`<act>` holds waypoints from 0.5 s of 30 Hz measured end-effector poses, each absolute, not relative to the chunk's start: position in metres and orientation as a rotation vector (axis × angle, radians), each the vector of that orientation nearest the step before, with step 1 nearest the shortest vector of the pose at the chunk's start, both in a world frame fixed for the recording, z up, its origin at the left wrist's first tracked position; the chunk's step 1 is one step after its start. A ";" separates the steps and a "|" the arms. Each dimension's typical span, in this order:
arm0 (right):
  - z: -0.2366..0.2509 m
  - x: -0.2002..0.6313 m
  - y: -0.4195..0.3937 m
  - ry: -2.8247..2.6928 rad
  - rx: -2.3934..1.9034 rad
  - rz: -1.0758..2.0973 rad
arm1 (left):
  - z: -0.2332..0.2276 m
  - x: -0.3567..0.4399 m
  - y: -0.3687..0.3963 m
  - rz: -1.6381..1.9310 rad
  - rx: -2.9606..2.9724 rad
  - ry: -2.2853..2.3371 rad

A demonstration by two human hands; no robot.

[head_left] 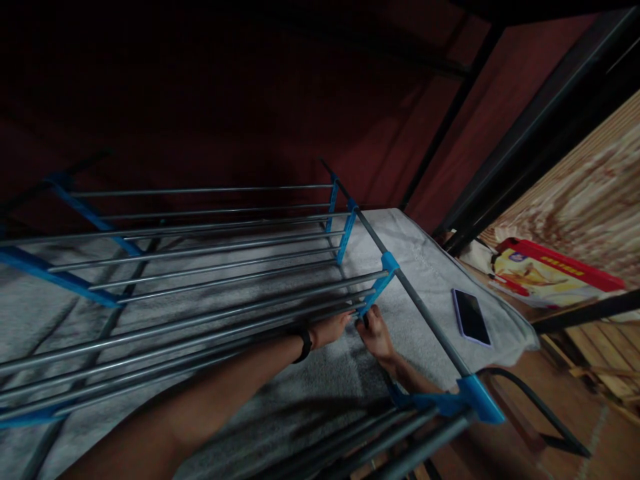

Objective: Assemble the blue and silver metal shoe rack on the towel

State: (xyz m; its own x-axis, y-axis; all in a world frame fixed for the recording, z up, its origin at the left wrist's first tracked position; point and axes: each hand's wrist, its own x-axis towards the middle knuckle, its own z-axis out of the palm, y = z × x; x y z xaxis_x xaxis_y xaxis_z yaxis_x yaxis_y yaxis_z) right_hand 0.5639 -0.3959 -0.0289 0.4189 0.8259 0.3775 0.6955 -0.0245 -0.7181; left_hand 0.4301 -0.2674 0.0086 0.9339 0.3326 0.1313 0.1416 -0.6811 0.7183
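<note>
Two hands: both of mine reach in under the rack's rails to one blue bracket (374, 293) on the right-hand upright.
Nearest rails: a lower tier of grey bars (370, 447) runs across the bottom of the view, joined by a blue corner piece (480, 399), and it crosses over my right forearm.
Left hand (330, 329): fingers drawn together, tips against the bracket's lower end; a dark band sits on that wrist.
Right hand (376, 337): closed round the bracket's tip, just beside the left; what the fingers pinch there is hard to tell in this dim light, perhaps only the end of the plastic.
Bracket: it slants up from my fingertips to the grey upright pole (425, 313), above and just beyond both hands.
Middle rails (200, 313): long steel bars lie over my left forearm and hide part of it.
Bedding: a grey-white blanket (330, 387) lies under the whole rack.
Phone (471, 317): face-up on the blanket, right of the pole, well apart from my hands.
Red and yellow packet (545, 273): farther right, on a wooden surface.
Far side: dark red wall and black frame posts, with little detail visible.
</note>
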 end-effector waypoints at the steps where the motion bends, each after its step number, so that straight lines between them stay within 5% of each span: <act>1: -0.029 0.564 -0.396 -1.323 -1.753 0.177 | 0.010 0.429 -0.268 0.332 2.317 0.340; 15: -0.028 0.559 -0.396 -1.369 -1.770 0.096 | 0.008 0.427 -0.277 0.398 2.367 0.399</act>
State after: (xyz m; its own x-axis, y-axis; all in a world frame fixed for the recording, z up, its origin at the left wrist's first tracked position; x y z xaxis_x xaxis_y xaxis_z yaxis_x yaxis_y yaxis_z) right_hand 0.5594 -0.3965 -0.0281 0.3916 0.8162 0.4248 0.7488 -0.0144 -0.6626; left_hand 0.4270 -0.2766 0.0078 0.9056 0.3870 0.1737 0.1740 -0.7123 0.6800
